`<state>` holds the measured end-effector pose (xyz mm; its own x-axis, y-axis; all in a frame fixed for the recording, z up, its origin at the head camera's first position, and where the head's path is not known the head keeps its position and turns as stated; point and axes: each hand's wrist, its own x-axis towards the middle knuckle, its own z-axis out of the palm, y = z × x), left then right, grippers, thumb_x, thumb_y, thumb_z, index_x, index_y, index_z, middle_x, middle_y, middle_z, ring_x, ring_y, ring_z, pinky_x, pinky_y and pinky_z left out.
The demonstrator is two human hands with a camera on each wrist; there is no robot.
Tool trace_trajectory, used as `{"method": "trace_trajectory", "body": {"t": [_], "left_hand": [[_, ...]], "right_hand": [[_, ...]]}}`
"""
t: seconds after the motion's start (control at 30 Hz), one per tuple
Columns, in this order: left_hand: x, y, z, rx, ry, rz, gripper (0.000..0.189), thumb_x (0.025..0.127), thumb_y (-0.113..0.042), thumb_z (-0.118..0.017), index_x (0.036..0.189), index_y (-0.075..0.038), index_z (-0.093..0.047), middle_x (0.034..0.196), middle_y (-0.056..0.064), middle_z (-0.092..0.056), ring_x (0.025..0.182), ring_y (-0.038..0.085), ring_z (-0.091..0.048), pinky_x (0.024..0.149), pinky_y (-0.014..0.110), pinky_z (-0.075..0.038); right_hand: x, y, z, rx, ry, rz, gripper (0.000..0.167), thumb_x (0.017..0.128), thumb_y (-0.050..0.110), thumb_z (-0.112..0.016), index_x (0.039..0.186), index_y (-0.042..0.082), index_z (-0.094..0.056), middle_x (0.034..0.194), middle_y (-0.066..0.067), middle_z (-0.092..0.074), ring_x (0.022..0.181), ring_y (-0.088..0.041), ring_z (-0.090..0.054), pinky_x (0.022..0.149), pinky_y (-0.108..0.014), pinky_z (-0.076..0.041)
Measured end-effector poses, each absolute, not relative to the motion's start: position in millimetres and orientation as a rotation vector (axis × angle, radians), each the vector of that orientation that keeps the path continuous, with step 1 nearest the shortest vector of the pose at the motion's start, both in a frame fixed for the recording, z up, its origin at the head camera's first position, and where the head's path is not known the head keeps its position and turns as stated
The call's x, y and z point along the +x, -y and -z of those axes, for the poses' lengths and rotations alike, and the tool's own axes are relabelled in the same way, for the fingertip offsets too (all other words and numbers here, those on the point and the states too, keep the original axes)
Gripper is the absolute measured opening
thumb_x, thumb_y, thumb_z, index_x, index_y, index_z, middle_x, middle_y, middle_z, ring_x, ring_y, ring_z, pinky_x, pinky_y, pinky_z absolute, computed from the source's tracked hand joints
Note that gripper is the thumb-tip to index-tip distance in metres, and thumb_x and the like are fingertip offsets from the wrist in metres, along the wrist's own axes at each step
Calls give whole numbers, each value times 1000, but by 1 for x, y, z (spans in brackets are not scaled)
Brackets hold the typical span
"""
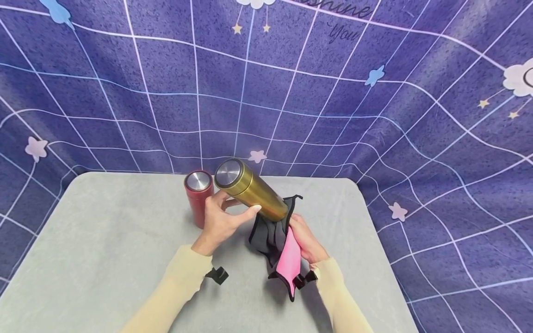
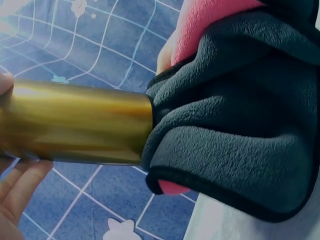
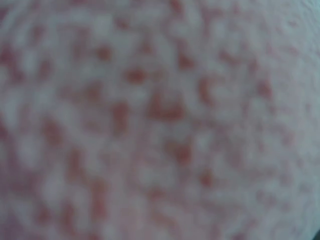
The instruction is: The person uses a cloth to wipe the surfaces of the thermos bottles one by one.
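A gold thermos flask (image 1: 264, 194) with a steel-topped lid is tilted above the table, lid up and to the left. My left hand (image 1: 220, 222) grips it near the lid, thumb on the near side. My right hand (image 1: 306, 238) holds a plush cloth (image 1: 270, 233), dark grey on one face, pink on the other, with black edging, against the flask's lower end. In the left wrist view the cloth (image 2: 240, 135) covers that end in folds, hiding the base. Most of the right fingers are behind the cloth. Blurred pinkish fabric fills the right wrist view.
A red thermos flask (image 1: 197, 199) stands upright just behind and left of my left hand. The pale grey table (image 1: 112, 259) has rounded back corners. Behind and beside it hangs a blue checked curtain (image 1: 166, 106) with stars and clouds.
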<state>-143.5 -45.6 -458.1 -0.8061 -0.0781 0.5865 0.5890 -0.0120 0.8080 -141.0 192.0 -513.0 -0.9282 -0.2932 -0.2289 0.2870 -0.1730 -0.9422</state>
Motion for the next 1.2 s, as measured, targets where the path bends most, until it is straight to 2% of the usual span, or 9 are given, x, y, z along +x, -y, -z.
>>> {"method": "trace_trajectory", "body": {"t": [0.23,0.43,0.57,0.67,0.77,0.93,1.2], "left_hand": [[-143,50,461,-519,1826,1835,42,70,2,-96,108,-3,-78,98,3,-80,89,9,-75,80,30,-67],[-143,54,463,-526,1835,1817,43,69,1,-97,108,-3,-78,97,2,-80,90,8,-74,80,29,-67],[-143,55,462,-539,1844,1809,44,69,1,-97,109,-3,-78,98,0,-80,91,8,-74,80,30,-67],[-143,55,461,-540,1856,1792,44,69,1,-97,108,-4,-78,97,-1,-80,91,8,-74,79,29,-67],[-142,56,461,-535,1870,1769,43,69,0,-97,106,-4,-78,97,-1,-80,90,8,-74,79,28,-66],[-141,56,462,-519,1882,1750,43,69,-2,-98,107,-6,-79,97,0,-80,90,8,-74,79,27,-66],[-141,55,462,-508,1903,1699,47,67,-6,-100,109,-7,-79,98,4,-80,91,7,-73,79,24,-65]], "right_hand": [[-135,-198,511,52,-1760,2156,21,107,21,-55,94,17,-71,87,4,-66,76,-7,-63,70,-20,-57],[-133,-203,508,-50,-1800,2154,14,105,12,-57,107,11,-71,90,3,-67,74,-4,-62,64,-16,-54],[-134,-203,506,-104,-1942,2145,22,104,7,-61,123,4,-72,95,5,-69,77,-2,-60,64,-13,-51],[-135,-201,504,-106,-2087,2099,27,103,5,-63,128,-2,-71,91,5,-69,76,-3,-59,65,-13,-49],[-135,-199,501,-100,-2223,2053,26,102,4,-66,126,-5,-72,95,4,-71,84,-5,-61,73,-14,-50],[-133,-196,495,-99,-2373,2029,23,100,6,-69,120,-5,-75,105,-5,-75,95,-9,-64,84,-16,-50],[-132,-195,490,-121,-2661,1875,18,96,7,-71,112,7,-79,96,-5,-74,87,-13,-63,76,-19,-50]]}}
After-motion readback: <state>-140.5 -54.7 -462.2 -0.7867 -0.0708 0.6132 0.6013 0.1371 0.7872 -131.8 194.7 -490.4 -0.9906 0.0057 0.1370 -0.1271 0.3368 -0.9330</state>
